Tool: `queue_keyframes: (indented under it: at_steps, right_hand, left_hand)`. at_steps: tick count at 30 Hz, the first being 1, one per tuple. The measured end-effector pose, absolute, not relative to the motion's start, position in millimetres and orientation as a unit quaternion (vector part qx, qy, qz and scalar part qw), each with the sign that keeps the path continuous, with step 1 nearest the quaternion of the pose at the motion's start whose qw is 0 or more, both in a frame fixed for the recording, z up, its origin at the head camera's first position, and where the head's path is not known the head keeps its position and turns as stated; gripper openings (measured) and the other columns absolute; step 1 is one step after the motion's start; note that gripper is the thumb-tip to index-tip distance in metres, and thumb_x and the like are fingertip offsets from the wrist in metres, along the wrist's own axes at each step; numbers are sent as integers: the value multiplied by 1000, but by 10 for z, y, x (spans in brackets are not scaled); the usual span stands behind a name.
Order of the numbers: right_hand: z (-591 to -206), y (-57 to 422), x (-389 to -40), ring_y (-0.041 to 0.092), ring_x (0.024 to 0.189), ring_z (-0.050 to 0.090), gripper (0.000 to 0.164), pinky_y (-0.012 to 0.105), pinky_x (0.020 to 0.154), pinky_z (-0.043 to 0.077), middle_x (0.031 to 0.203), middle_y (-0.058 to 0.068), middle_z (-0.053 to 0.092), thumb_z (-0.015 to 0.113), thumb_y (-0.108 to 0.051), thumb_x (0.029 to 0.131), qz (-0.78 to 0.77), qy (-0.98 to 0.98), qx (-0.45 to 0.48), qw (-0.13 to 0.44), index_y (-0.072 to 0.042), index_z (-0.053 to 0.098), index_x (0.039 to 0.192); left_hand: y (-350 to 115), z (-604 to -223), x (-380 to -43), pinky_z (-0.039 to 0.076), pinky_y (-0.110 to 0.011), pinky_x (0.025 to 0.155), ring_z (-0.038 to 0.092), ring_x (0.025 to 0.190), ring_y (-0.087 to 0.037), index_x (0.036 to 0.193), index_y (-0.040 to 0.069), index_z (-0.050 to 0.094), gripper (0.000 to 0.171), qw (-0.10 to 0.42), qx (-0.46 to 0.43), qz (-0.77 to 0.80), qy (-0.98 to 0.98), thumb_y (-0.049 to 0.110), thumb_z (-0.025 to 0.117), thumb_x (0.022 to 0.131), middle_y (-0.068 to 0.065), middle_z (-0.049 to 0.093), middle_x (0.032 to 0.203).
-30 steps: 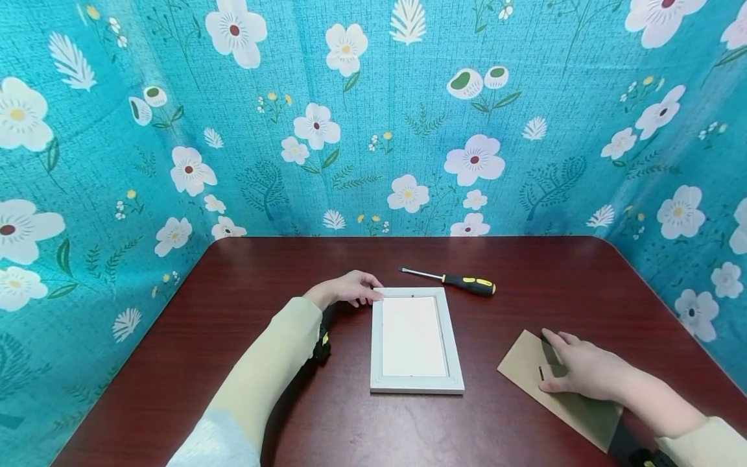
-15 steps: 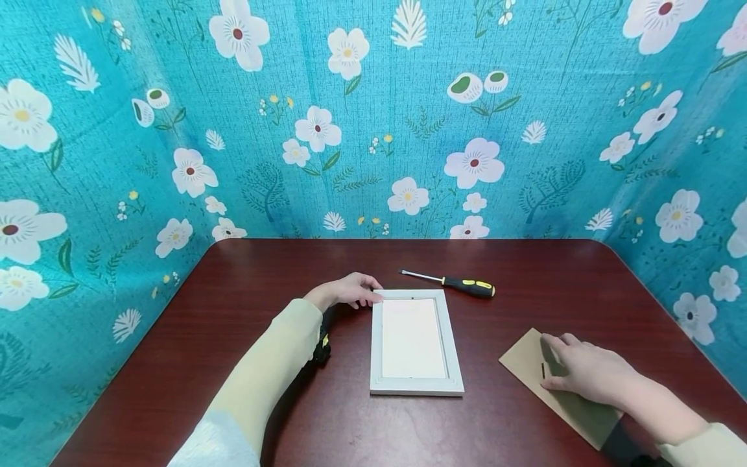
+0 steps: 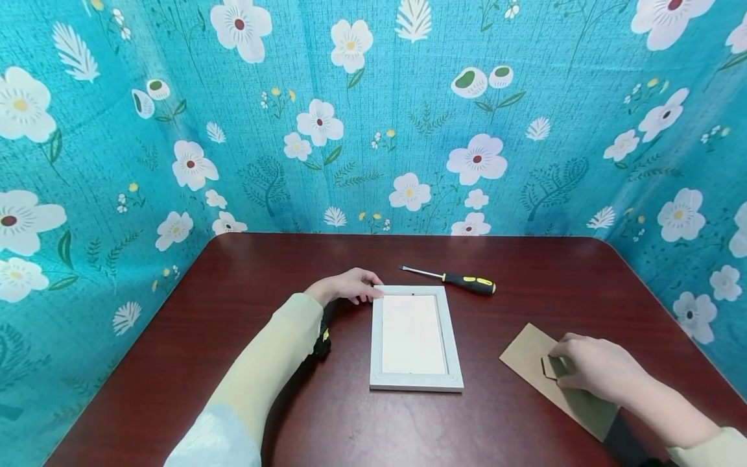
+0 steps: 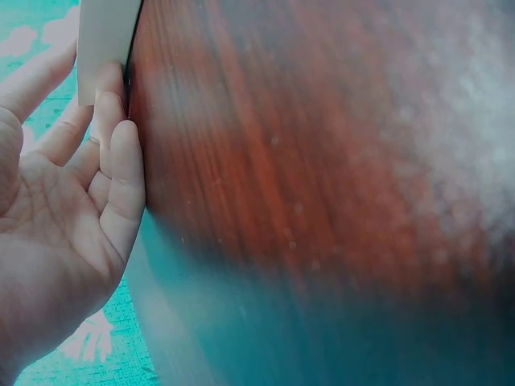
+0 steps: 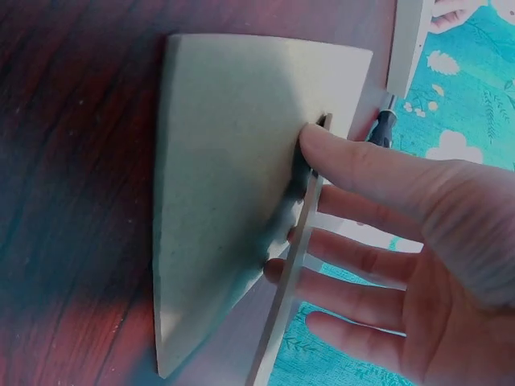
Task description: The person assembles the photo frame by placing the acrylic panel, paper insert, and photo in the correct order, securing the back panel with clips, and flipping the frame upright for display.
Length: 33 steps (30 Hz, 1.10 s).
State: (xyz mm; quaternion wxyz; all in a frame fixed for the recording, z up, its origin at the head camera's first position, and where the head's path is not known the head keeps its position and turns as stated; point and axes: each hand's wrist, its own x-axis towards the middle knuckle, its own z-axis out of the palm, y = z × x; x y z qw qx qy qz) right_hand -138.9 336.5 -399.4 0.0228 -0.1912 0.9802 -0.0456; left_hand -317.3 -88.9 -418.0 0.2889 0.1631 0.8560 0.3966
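A white picture frame lies on the table around a plain white panel. At its upper left corner, my left hand pinches the edge between thumb and fingers; the left wrist view shows the fingers against the frame's end. To the right lies a brown backing board, turned at an angle, with a hinged stand flap. My right hand pinches that flap, thumb on one face and fingers behind the other. The flap stands tilted up from the board in the right wrist view.
A flathead screwdriver with a black and yellow handle lies beyond the frame, near its upper right corner. The dark reddish wooden table ends at the back against a blue flowered curtain.
My right hand's fingers have drawn together on the stand flap, and the flap now rises from the board. My left hand and the frame stay in place.
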Motion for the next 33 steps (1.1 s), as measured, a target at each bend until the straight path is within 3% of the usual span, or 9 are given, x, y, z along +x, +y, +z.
queue_keyframes:
  at_steps: [11,18,27,33]
  right_hand:
    - [-4029,3366,-1409,8,64,51,38,33,55,45,76,-8,54,91,-26,60,-36,979,-199,-1,-11,73,90]
    - [-4030,3369,-1417,9,64,51,38,33,55,45,76,-7,55,90,-28,61,-30,979,-202,-7,-11,73,90]
    - [-3901,3379,-1482,14,69,56,41,37,58,47,84,2,64,88,-31,66,-23,985,-166,40,-8,71,94]
    - [-3787,3337,-1531,15,68,56,41,37,56,47,83,2,62,87,-34,68,-14,985,-168,20,-7,72,95]
  left_hand:
    - [-886,-4183,-3185,49,-27,63,53,72,-18,120,7,62,34,292,163,392,857,26,67,93,-6,62,84]
    - [-886,-4189,-3192,48,-27,63,53,72,-18,119,7,62,33,293,160,395,856,26,67,93,-6,62,84]
    - [-879,-4205,-3189,47,-27,62,52,71,-17,119,7,63,32,296,160,396,855,25,66,93,-5,61,83]
    - [-876,-4182,-3182,48,-27,62,52,72,-17,119,7,63,32,295,163,397,854,26,66,93,-6,61,84]
